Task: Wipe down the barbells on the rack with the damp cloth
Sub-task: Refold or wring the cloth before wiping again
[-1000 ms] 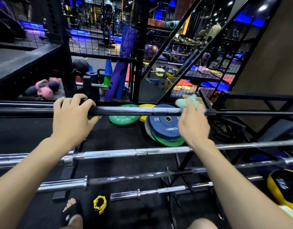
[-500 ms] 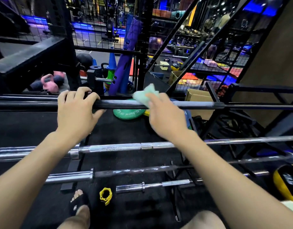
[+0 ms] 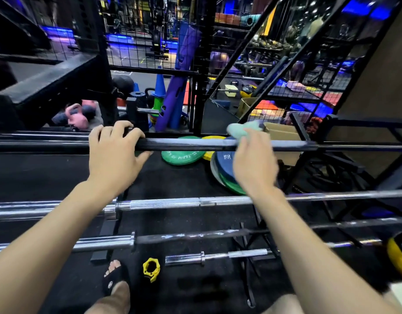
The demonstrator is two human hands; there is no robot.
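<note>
Between both hands runs the black barbell (image 3: 191, 145); left hand (image 3: 114, 157) grips it, right hand (image 3: 254, 162) clutches the green cloth (image 3: 243, 129) against it.

I'm looking at a gym's equipment storage corner. Barbells (image 3: 172, 203) lie across a black rack (image 3: 331, 132), coloured weight plates (image 3: 183, 156) are stacked on the dark rubber floor (image 3: 48, 173) just beyond my fingers, pink kettlebells (image 3: 77, 118) sit far left, and wire mesh panels (image 3: 138, 41) open onto blue-lit training machines behind.
</note>
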